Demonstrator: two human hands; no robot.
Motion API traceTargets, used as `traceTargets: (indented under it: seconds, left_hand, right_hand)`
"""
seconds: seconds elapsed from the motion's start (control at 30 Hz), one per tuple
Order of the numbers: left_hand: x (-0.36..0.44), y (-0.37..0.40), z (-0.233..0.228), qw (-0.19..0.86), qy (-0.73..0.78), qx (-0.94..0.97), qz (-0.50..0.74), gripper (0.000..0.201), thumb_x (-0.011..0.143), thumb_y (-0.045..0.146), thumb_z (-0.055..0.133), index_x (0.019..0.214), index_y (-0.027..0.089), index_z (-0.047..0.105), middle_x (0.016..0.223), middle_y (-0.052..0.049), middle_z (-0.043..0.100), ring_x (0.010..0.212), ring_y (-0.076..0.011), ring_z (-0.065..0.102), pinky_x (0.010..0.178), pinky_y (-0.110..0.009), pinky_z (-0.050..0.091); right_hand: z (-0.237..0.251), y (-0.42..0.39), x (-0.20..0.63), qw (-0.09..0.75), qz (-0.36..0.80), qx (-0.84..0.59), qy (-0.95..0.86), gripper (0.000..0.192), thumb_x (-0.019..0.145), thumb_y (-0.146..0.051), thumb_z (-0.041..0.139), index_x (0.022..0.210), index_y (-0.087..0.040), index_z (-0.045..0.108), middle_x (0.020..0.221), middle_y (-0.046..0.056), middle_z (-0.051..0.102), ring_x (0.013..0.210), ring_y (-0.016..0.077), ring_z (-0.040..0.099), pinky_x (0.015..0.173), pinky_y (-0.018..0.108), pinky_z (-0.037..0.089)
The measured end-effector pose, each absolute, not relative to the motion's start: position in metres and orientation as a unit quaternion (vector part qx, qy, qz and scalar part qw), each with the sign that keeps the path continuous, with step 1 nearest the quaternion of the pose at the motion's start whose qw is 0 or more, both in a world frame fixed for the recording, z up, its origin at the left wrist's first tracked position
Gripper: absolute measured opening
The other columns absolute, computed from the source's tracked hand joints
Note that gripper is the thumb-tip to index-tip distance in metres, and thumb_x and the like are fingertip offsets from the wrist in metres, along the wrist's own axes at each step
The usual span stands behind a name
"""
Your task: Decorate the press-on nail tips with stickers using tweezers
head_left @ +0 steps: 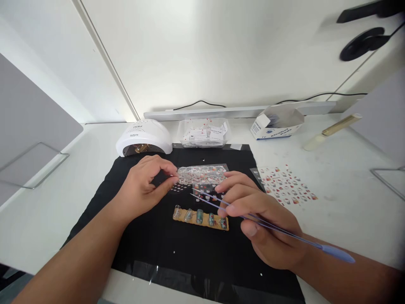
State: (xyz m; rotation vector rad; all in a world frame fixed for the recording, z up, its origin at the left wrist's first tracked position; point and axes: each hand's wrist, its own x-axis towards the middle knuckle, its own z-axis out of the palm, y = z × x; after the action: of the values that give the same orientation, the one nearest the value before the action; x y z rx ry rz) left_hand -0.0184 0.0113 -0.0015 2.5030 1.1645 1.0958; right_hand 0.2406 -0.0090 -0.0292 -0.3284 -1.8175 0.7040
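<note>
Head view: white desk [76, 169] backs onto a pale wall [190, 50], black mat [158, 245] across its middle, white lamp [142, 133] at the mat's far left corner, clear tub [182, 141] beside it. Left hand [144, 188] has its grip pinched on the left end of a clear case [202, 170] over the mat's far half; right hand's [268, 215] grip is curled round lilac tweezers [300, 240], tips slightly apart. Yellow strip [205, 222] with nail tips lies nearer, sticker sheet [284, 185] off right.

white table [341, 181]: black mat [152, 242], lamp [144, 136], box [277, 126], sticker sheet [286, 184]
</note>
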Motion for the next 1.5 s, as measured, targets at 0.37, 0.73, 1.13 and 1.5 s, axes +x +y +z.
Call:
traceTargets:
  seconds: [0.37, 0.73, 1.13, 1.5]
  left_hand:
    - [-0.006, 0.006, 0.014, -0.027, 0.278, 0.918, 0.283, 0.006, 0.091, 0.021, 0.066, 0.096, 0.023, 0.067, 0.079, -0.002, 0.069, 0.084, -0.0207, 0.059, 0.079, -0.038, 0.044]
    - [-0.006, 0.008, 0.011, -0.033, 0.284, 0.887, 0.363, 0.028, 0.087, 0.025, 0.072, 0.113, 0.027, 0.061, 0.075, 0.001, 0.069, 0.077, -0.0193, 0.061, 0.077, -0.036, 0.046]
    - [-0.01, 0.009, -0.015, 0.325, 0.386, 0.654, 0.564, 0.046, 0.093, 0.047, 0.057, 0.135, 0.028, 0.049, 0.118, -0.007, 0.06, 0.102, -0.0207, 0.054, 0.093, -0.037, 0.042]
    - [0.01, -0.002, -0.012, 0.522, 0.337, 0.58, 0.527, 0.063, 0.086, 0.015, 0.069, 0.138, 0.037, 0.042, 0.081, 0.003, 0.062, 0.069, -0.0101, 0.058, 0.067, -0.023, 0.053]
  right_hand:
    - [-0.02, -0.005, 0.237, 0.439, 0.205, -0.06, -0.873, 0.016, 0.096, -0.027, 0.052, 0.095, -0.018, 0.065, 0.079, 0.005, 0.073, 0.097, 0.0212, 0.07, 0.103, 0.043, 0.051]
    - [-0.018, -0.006, 0.238, 0.397, 0.174, -0.032, -0.901, 0.015, 0.095, -0.019, 0.052, 0.095, -0.014, 0.065, 0.076, 0.009, 0.073, 0.095, 0.0228, 0.072, 0.101, 0.042, 0.057]
    - [-0.033, -0.012, 0.24, 0.555, 0.271, -0.121, -0.777, 0.025, 0.094, -0.021, 0.051, 0.114, -0.019, 0.065, 0.082, 0.01, 0.074, 0.095, 0.0278, 0.071, 0.088, 0.051, 0.059]
    - [-0.051, -0.011, 0.243, 0.576, 0.276, -0.141, -0.756, 0.031, 0.092, -0.022, 0.053, 0.121, -0.024, 0.064, 0.092, 0.009, 0.076, 0.101, 0.0309, 0.069, 0.095, 0.057, 0.053]
